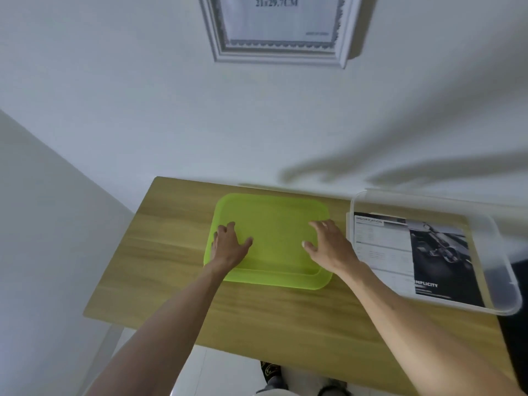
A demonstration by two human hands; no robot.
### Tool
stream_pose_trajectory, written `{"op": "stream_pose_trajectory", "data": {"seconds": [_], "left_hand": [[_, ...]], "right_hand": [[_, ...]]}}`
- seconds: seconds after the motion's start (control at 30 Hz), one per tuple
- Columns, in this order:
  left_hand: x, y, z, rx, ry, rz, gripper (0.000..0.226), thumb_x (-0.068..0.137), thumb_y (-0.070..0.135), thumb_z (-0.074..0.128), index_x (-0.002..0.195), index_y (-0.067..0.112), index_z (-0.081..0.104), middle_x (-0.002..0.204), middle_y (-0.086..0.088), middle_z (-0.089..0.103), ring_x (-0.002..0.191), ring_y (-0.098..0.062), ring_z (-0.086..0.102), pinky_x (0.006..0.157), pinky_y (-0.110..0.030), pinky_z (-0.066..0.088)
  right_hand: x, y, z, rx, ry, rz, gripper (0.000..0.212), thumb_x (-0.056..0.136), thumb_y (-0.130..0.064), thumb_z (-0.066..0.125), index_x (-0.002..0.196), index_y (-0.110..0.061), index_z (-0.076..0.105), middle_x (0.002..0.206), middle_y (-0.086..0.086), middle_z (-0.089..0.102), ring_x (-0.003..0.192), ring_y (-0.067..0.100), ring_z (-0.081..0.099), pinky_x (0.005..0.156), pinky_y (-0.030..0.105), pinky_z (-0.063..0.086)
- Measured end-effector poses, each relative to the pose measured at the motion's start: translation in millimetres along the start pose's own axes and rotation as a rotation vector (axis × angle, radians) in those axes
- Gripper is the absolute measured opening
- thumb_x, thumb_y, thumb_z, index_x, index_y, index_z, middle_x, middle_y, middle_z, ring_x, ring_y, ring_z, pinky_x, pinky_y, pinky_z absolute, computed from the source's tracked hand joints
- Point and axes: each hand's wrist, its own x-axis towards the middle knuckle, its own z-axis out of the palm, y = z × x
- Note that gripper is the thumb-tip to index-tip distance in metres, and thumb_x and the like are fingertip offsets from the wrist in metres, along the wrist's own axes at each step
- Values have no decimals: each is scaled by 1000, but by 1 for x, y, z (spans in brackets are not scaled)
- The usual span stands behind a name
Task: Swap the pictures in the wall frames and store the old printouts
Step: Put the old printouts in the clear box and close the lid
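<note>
Head view. A rectangular wooden table [177, 295] with a pale grain stands against a white wall [143, 110]. On it lies a translucent lime-green plastic lid [274, 224], rounded at the corners with a raised rim. The left hand [228, 247] rests on its left part, fingers spread and only lightly bent, gripping nothing; the right hand [328, 247] rests on its right part in the same flat, spread pose. Just beside the lid, to the right, sits a clear plastic box [503, 270], its far and right walls blurred. Inside it lies a printout [400, 252]: white text columns on the left, a dark photograph on the right, most of the lettering too small to read. On the wall above hangs a white moulded frame [274, 57] holding a sheet with an ornamental border; its upper part is cut off by the picture edge. A shoe [270, 370] shows below the table's near edge.
</note>
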Motion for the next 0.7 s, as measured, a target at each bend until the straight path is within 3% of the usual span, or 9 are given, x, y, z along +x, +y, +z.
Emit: {"op": "stream_pose_trajectory", "data": {"seconds": [0.13, 0.23, 0.37, 0.47, 0.63, 0.7], "left_hand": [[10, -48, -8, 86, -68, -110, 85, 83, 54, 66, 145, 10, 30, 146, -18, 31, 134, -37, 32, 103, -52, 39], [17, -60, -8, 56, -68, -161, 86, 79, 53, 71, 141, 8, 32, 142, -17, 32, 132, -37, 33, 101, -52, 40], [24, -58, -9, -91, -77, -208, 83, 74, 40, 79, 137, 7, 37, 138, -16, 34, 128, -36, 35, 100, -50, 40], [28, -63, -15, -238, -98, -313, 83, 67, 29, 83, 137, 10, 42, 135, -16, 39, 127, -37, 35, 103, -49, 39], [35, -93, -35, -481, -106, -377, 113, 37, 32, 87, 142, 20, 46, 134, -12, 52, 120, -36, 51, 101, -53, 46], [35, -99, -47, -563, -88, -367, 111, 39, 26, 90, 141, 17, 47, 132, -12, 57, 116, -34, 56, 99, -51, 48]], "right_hand": [[7, -15, 29, 60, -136, 326, 82, 96, -44, 57, 157, -12, 11, 157, 21, 19, 145, 37, 26, 112, 48, 37], [9, -16, 43, 78, -140, 454, 86, 97, -41, 57, 157, -9, 3, 157, 24, 17, 145, 39, 23, 112, 46, 35], [15, -7, 49, 136, -71, 548, 90, 89, -40, 67, 155, -8, 14, 151, 22, 28, 140, 38, 31, 109, 44, 39], [20, -1, 41, 260, -83, 593, 92, 80, -25, 77, 151, -6, 22, 146, 20, 39, 133, 37, 43, 104, 43, 45], [28, 3, 24, 455, -176, 605, 92, 65, -19, 89, 142, -9, 39, 139, 8, 53, 127, 31, 52, 97, 39, 48], [32, 1, 17, 561, -159, 571, 98, 60, -25, 91, 142, -12, 40, 138, 6, 56, 124, 29, 55, 99, 41, 49]]}}
